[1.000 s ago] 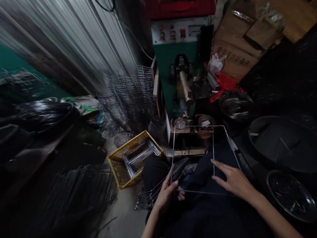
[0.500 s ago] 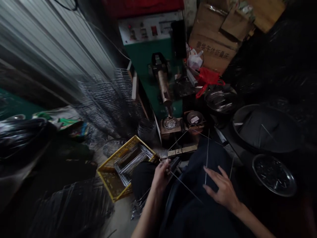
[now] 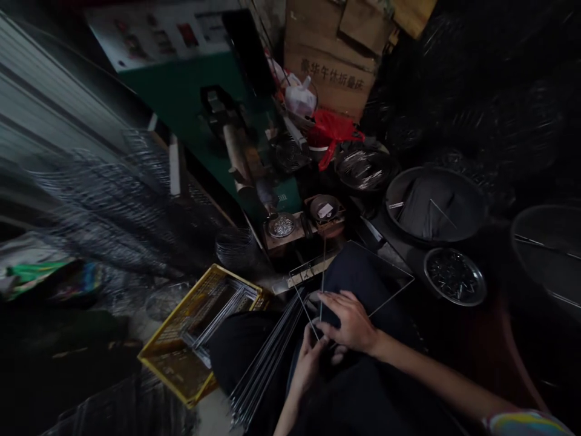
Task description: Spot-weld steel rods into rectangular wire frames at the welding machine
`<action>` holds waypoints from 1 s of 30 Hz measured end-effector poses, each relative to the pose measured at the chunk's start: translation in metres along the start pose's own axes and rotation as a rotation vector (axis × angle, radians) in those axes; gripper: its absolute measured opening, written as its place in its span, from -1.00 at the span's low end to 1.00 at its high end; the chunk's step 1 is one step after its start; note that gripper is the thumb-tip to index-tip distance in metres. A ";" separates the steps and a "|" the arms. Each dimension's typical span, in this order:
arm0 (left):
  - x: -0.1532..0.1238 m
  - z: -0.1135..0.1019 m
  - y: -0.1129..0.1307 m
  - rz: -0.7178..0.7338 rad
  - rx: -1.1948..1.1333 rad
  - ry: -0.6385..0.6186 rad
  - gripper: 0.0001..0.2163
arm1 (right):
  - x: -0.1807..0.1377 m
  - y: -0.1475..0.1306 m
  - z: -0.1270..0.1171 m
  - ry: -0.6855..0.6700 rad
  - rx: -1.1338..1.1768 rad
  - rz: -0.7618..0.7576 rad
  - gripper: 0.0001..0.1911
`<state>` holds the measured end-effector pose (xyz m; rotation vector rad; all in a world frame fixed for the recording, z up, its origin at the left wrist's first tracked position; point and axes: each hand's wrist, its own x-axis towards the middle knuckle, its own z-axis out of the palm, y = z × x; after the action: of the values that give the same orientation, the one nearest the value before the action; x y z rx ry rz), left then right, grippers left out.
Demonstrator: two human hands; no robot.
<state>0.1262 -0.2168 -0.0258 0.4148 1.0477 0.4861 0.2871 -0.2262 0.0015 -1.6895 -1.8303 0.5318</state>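
A thin rectangular wire frame [image 3: 390, 297] lies tilted over my lap, its far corner toward the machine. My right hand [image 3: 350, 321] rests on its near corner with the fingers curled over the wire. My left hand [image 3: 312, 358] sits just below, partly hidden by the right, and pinches the same corner from underneath. A bundle of straight wire pieces [image 3: 267, 357] leans between my knees, to the left of both hands.
A yellow crate [image 3: 158, 357] with wire frames stands at the lower left. Ahead is a green machine [image 3: 190, 103] with a small dish of metal bits [image 3: 281, 226]. Dark basins [image 3: 472, 200] and a round tray [image 3: 455, 276] lie to the right. Stacked wire baskets [image 3: 122, 200] crowd the left.
My view has swung and tilted to the right. The two hands, apart on the frame before, have come together at its near corner, and the frame has turned over my lap.
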 end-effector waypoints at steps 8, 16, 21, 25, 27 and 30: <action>-0.027 -0.013 0.008 0.123 -0.047 -0.147 -0.04 | 0.008 0.023 -0.039 0.094 -0.146 0.158 -0.46; -0.047 -0.040 0.013 0.252 -0.116 -0.130 0.00 | 0.015 -0.012 -0.064 0.018 -0.092 -0.111 -0.43; -0.056 -0.052 0.011 0.283 -0.107 -0.097 0.01 | 0.018 -0.015 -0.057 0.010 -0.078 -0.222 -0.40; -0.062 -0.066 -0.001 0.322 -0.082 -0.071 0.05 | 0.020 -0.010 -0.053 0.060 -0.124 -0.255 -0.36; -0.060 -0.070 -0.005 0.348 -0.070 -0.030 0.05 | 0.018 -0.008 -0.056 0.081 -0.131 -0.258 -0.33; -0.051 -0.067 -0.002 0.384 -0.040 0.025 0.01 | 0.014 -0.005 -0.063 0.141 -0.154 -0.246 -0.31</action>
<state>0.0453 -0.2405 -0.0201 0.5792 0.9831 0.8545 0.3240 -0.2191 0.0539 -1.5253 -1.9793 0.1692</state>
